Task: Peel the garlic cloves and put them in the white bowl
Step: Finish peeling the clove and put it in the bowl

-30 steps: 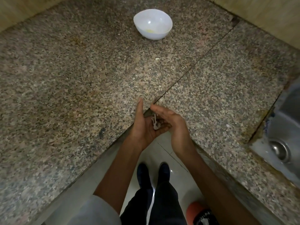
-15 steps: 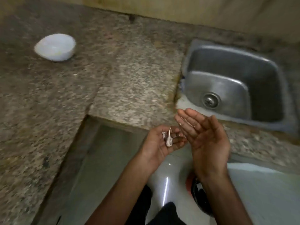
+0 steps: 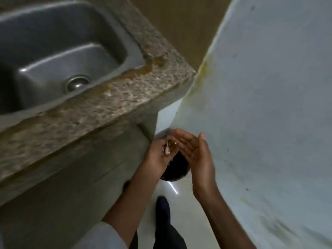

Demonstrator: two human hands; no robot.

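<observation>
Cupped loosely in the left hand [image 3: 159, 156], those pale papery scraps of garlic skin [image 3: 167, 150] sit right above the black round bin [image 3: 177, 168], right hand [image 3: 195, 153] flat-open and empty alongside, and it's featherlight, flaky stuff, so I'd guess scoop from underneath, not pinch.

A home kitchen: a steel sink [image 3: 59, 51] with a round drain [image 3: 77, 84] sits sunk in a speckled granite counter [image 3: 100, 106], stained at its rim, beside a pale painted wall [image 3: 269, 87].

Steel sink [image 3: 71, 56] set in granite counter [image 3: 111, 105]; dark bin [image 3: 177, 168] below corner.
</observation>
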